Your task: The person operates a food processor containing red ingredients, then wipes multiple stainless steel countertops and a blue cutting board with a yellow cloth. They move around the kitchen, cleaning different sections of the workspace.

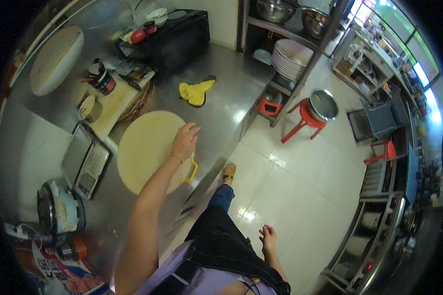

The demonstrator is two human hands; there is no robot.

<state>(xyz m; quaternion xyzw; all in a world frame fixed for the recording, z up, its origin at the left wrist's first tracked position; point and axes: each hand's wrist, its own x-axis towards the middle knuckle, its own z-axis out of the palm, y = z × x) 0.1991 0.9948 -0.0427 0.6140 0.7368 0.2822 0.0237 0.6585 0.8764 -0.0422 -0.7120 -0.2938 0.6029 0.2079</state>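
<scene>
My left hand [185, 141] is over the right edge of a round cream chopping board [147, 143], its fingers loosely bent and nothing visible in them. I cannot tell whether it touches the board. Just below that hand, a yellow handle [194, 171] sticks out at the board's edge. My right hand [268, 236] hangs at my side above the tiled floor, fingers loosely curled, with nothing seen in it. Beyond the board, a yellow cloth [195, 91] lies crumpled on the steel counter [229, 81].
Left of the board stand a digital scale [86, 160], a rice cooker [61, 208] and a rectangular cutting board [112, 107]. A shelf holds stacked white bowls [289, 61]. On the floor, a red stool [305, 116] bears a metal basin [323, 105]. Kitchen equipment [369, 236] lines the right side.
</scene>
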